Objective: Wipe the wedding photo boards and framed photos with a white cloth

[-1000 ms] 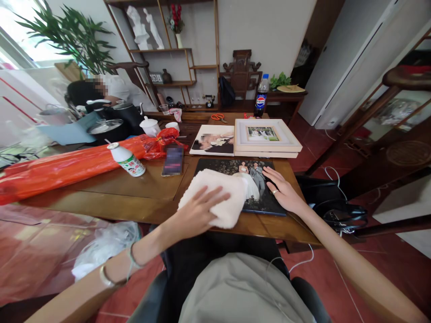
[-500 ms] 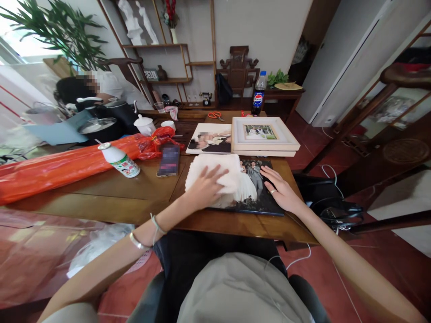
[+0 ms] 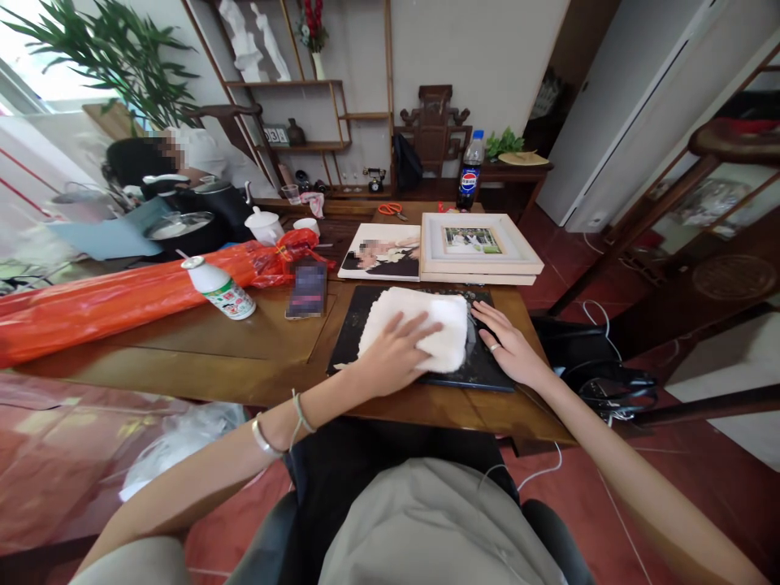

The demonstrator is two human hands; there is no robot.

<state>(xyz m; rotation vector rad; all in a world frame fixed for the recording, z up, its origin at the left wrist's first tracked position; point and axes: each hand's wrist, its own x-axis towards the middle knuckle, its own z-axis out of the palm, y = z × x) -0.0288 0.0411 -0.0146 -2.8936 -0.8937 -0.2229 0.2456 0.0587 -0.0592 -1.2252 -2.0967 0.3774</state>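
Note:
A dark photo panel (image 3: 359, 325) lies flat near the front edge of the wooden table (image 3: 244, 341). A folded white cloth (image 3: 439, 325) rests on its middle and right part. My left hand (image 3: 390, 357) presses flat on the cloth with its fingers spread. My right hand (image 3: 509, 345), wearing a ring, lies open on the panel's right edge beside the cloth. The picture itself is mostly hidden under the cloth.
Behind the panel lie another photo print (image 3: 381, 253) and a white framed picture (image 3: 478, 244). A phone (image 3: 306, 290), a white bottle (image 3: 220, 288) and a long orange plastic roll (image 3: 110, 305) lie to the left. A cola bottle (image 3: 469, 172), scissors (image 3: 393, 210) and another person (image 3: 146, 158) are further back.
My left hand has slid the cloth from the panel's near left to its far left, then right and nearer across the picture. My right hand stays put.

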